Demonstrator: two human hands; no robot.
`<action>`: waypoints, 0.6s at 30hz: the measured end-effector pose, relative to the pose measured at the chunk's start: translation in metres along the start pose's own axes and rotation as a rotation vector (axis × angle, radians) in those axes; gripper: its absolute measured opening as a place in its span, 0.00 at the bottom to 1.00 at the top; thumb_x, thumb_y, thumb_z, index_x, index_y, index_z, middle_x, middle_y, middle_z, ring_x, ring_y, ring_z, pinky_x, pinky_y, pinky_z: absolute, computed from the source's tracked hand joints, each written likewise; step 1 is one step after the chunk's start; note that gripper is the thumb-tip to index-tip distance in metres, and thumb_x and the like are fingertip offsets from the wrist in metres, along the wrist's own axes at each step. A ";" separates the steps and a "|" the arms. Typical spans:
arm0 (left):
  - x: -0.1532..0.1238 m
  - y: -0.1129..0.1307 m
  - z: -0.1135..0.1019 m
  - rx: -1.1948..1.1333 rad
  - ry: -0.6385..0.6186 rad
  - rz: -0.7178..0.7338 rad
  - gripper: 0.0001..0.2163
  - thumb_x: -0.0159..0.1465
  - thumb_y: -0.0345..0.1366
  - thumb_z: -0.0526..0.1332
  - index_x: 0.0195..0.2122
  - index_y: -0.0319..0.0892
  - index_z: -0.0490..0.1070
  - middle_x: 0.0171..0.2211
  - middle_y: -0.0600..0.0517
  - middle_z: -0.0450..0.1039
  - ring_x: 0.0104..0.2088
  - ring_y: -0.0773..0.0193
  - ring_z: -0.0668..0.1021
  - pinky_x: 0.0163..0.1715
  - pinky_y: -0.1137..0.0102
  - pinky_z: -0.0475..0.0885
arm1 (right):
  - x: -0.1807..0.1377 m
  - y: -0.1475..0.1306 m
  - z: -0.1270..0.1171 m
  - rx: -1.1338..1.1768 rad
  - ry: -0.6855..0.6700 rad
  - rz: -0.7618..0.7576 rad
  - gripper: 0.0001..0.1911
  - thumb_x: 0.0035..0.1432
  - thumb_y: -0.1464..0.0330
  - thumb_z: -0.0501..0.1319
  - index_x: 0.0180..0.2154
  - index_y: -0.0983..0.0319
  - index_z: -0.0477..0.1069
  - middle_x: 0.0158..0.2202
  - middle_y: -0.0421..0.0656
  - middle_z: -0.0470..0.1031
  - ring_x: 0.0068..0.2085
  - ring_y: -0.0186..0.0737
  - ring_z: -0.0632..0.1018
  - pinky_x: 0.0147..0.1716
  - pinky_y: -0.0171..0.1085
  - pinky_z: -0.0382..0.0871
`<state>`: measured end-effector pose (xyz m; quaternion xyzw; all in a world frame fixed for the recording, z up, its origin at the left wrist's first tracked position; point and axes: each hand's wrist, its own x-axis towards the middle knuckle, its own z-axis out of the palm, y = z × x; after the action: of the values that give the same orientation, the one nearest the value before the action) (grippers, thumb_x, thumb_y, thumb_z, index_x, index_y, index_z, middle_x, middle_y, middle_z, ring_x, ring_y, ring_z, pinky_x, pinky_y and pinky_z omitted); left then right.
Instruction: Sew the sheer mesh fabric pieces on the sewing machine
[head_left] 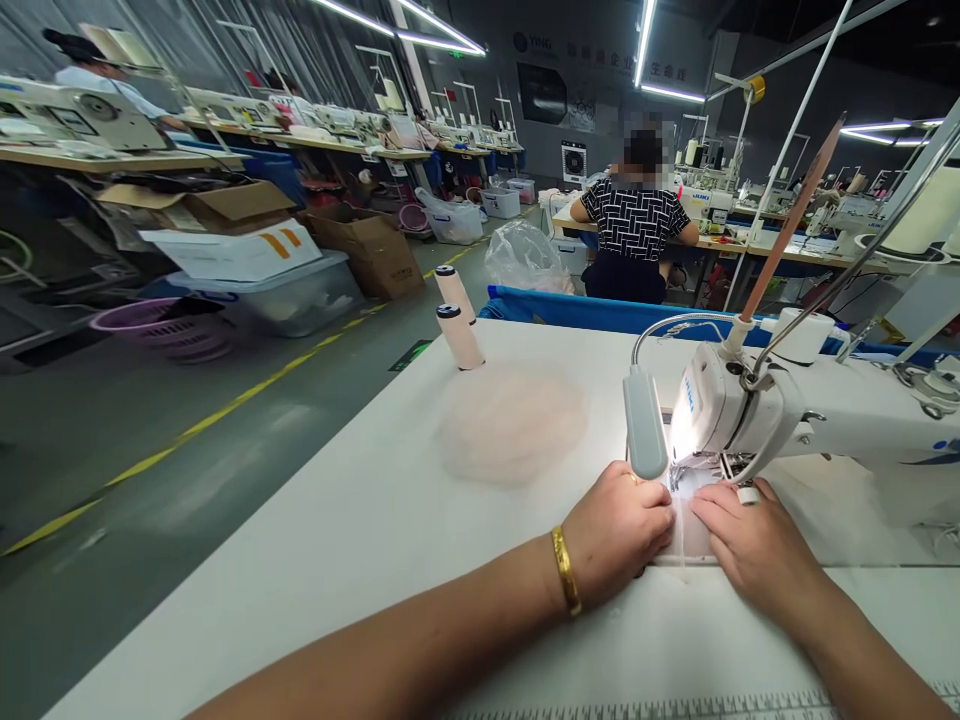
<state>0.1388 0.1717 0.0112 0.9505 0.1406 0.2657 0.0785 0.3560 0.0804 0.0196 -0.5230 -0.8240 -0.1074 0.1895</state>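
Note:
At the needle area of a white sewing machine (705,405), a strip of sheer pale fabric (681,535) lies under the lamp light. My left hand (622,525), with a gold bangle at the wrist, is closed, its curled fingers pressed on the fabric's left side. My right hand (761,545) lies on the right of the strip, fingers stretched toward the presser foot and thumb a little apart. A white ring-like band (748,495) sits on one of its fingers. The fabric's edges beneath both hands are hidden.
A round heap of sheer pale fabric (514,420) lies on the white table (360,500). Two thread cones (461,338) stand at its far left edge. A grey lamp (645,425) hangs above my left hand. A ruler scale (645,712) runs along the front. Ahead sits a co-worker (634,225).

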 end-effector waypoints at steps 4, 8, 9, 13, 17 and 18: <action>0.002 -0.002 0.000 0.038 0.018 -0.036 0.07 0.69 0.28 0.59 0.35 0.42 0.76 0.38 0.50 0.80 0.37 0.60 0.78 0.38 0.64 0.70 | 0.000 0.002 -0.001 -0.040 0.029 0.016 0.20 0.58 0.82 0.53 0.45 0.60 0.76 0.46 0.45 0.81 0.38 0.49 0.71 0.40 0.45 0.64; -0.003 0.002 -0.001 -0.003 0.043 0.041 0.09 0.63 0.23 0.58 0.35 0.42 0.75 0.42 0.50 0.80 0.41 0.59 0.78 0.42 0.63 0.69 | -0.003 -0.001 -0.004 0.069 0.033 -0.062 0.20 0.62 0.82 0.52 0.49 0.61 0.74 0.49 0.48 0.80 0.43 0.50 0.73 0.42 0.45 0.65; -0.006 0.005 -0.002 -0.019 0.040 0.064 0.09 0.63 0.22 0.58 0.35 0.43 0.75 0.42 0.51 0.80 0.41 0.59 0.78 0.43 0.62 0.68 | -0.004 -0.002 -0.006 0.126 0.010 -0.094 0.19 0.63 0.82 0.52 0.48 0.61 0.74 0.48 0.48 0.80 0.44 0.49 0.74 0.41 0.44 0.65; -0.014 0.013 -0.006 -0.033 0.014 0.055 0.08 0.66 0.25 0.59 0.37 0.44 0.76 0.38 0.53 0.79 0.38 0.60 0.77 0.44 0.60 0.65 | -0.004 -0.010 -0.014 0.274 -0.097 -0.133 0.15 0.65 0.81 0.52 0.43 0.59 0.73 0.41 0.45 0.79 0.43 0.46 0.75 0.37 0.42 0.64; -0.013 0.010 -0.004 -0.022 -0.003 0.022 0.04 0.67 0.29 0.61 0.35 0.43 0.73 0.36 0.53 0.77 0.36 0.61 0.75 0.40 0.63 0.64 | -0.002 -0.013 -0.020 0.270 -0.193 -0.080 0.10 0.69 0.75 0.55 0.45 0.59 0.72 0.40 0.44 0.77 0.42 0.46 0.76 0.37 0.42 0.64; -0.012 0.008 -0.002 -0.017 -0.003 0.025 0.05 0.68 0.29 0.61 0.34 0.43 0.72 0.35 0.53 0.76 0.34 0.61 0.74 0.39 0.64 0.64 | -0.002 -0.012 -0.020 0.261 -0.214 -0.065 0.07 0.70 0.72 0.57 0.45 0.59 0.72 0.40 0.44 0.77 0.41 0.46 0.76 0.37 0.43 0.65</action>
<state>0.1293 0.1608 0.0091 0.9519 0.1266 0.2662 0.0833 0.3495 0.0662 0.0371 -0.4755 -0.8629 0.0510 0.1635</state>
